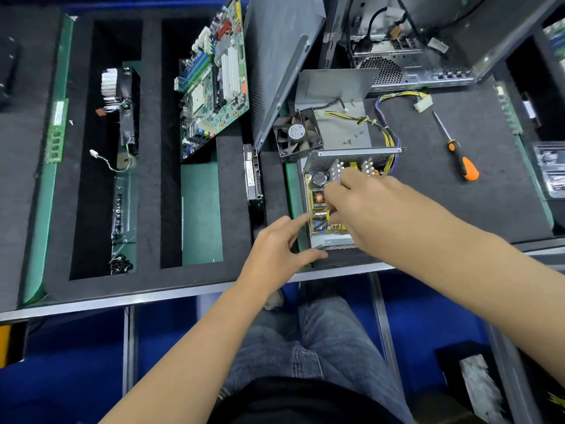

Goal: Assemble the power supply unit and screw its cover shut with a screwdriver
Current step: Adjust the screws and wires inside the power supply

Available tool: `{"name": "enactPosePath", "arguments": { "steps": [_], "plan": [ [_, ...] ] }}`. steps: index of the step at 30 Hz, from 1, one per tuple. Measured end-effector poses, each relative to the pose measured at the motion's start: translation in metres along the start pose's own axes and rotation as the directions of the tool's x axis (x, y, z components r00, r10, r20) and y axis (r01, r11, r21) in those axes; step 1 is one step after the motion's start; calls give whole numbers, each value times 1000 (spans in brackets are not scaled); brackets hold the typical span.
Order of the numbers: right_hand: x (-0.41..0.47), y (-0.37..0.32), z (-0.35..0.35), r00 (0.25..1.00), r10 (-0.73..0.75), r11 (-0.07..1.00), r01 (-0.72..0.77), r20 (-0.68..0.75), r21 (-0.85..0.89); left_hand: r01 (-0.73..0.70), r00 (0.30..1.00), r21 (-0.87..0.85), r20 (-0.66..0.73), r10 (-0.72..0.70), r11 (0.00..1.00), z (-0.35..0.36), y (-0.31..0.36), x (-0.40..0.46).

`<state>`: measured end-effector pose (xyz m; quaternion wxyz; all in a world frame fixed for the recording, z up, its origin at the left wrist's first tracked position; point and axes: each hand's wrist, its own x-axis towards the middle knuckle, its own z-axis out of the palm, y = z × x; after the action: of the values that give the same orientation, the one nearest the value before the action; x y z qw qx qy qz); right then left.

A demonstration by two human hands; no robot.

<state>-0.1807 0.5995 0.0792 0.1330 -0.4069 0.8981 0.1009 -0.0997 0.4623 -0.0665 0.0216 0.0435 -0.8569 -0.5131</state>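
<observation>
Power supply unit (318,191) sits open near the surface's front edge. Right hand (363,203) reaches into it, grip hidden; left hand (275,249), fingers spread, touches its casing. Screwdriver (458,154) lies apart.

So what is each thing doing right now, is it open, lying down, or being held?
Grey metal power supply box: open, circuit board showing.
Grey metal cover: off, lying behind the box.
Black square fan: loose, leaning.
Orange-handled screwdriver: lying unused.
Left hand: open, touching box.
Right hand: inside box, grip hidden.
</observation>
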Motion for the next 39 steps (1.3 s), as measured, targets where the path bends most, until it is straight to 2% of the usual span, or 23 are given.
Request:
{"name": "enactPosePath", "arguments": {
  "steps": [2, 5, 7, 10, 12, 14, 16, 20, 23, 25, 27, 28, 30, 32, 34, 36, 39],
  "plan": [
    [1, -6, -2, 999, 48, 995, -47, 1, -85, -23, 1000, 17, 11, 23, 1000, -3, 1, 3],
    [0, -5, -1, 1000, -27, 999, 28, -9, 43, -64, 998, 44, -11, 65, 997, -6, 2, 5],
    [-1, -3, 0, 997, -78, 995, 79, -14, 64, -75, 997, 61, -22, 76, 995, -6, 1, 5],
    [0, -2, 2, 998, 10, 999, -13, -56, -46, -57, 998, 33, -33, 58, 998, -4, 2, 4],
    [-3, 2, 2, 996, 66, 997, -68, -51, -35, -57, 998, 29, -19, 57, 998, -4, 2, 4],
    [-8, 3, 3, 999, 25, 997, -23, -29, 71, -58, 998, 41, 7, 58, 997, -4, 2, 6],
    [-13, 3, 2, 998, -55, 994, 56, -10, 92, -52, 999, 47, 19, 51, 998, -5, 2, 7],
    [-9, -7, -4, 999, -34, 994, 30, -36, -101, 9, 999, 35, 45, -11, 999, -7, 3, 5],
    [-6, -6, -2, 997, 29, 999, -32, -75, -34, 109, 994, -37, 22, -108, 993, -11, -1, -1],
    [-9, -3, 0, 995, -32, 996, 39, -94, 79, 240, 971, -245, 45, -236, 939, -12, -2, -8],
    [-8, 0, 1, 993, -105, 993, 108, -57, 54, 390, 917, -493, 137, -373, 778, -12, -3, -11],
    [-7, 1, 2, 995, -97, 995, 98, -35, 23, 444, 886, -571, 167, -432, 691, -12, -4, -10],
    [-3, 0, 0, 999, -12, 999, 11, -39, -36, 486, 843, -636, 161, -512, 600, -13, -2, -6],
    [-2, 2, 0, 995, 72, 996, -76, -74, -56, 497, 825, -691, 190, -532, 525, -15, 1, -2],
    [-2, 6, 3, 994, 60, 996, -53, -88, 75, 487, 818, -758, 220, -532, 434, -17, 5, 5],
    [-2, 7, 5, 998, -15, 987, 24, -56, 157, 478, 818, -777, 223, -530, 410, -18, 7, 11],
    [2, 4, 7, 1000, 1, 998, 1, -22, 69, 494, 798, -765, 209, -565, 414, -15, 9, 19]
  ]
}}
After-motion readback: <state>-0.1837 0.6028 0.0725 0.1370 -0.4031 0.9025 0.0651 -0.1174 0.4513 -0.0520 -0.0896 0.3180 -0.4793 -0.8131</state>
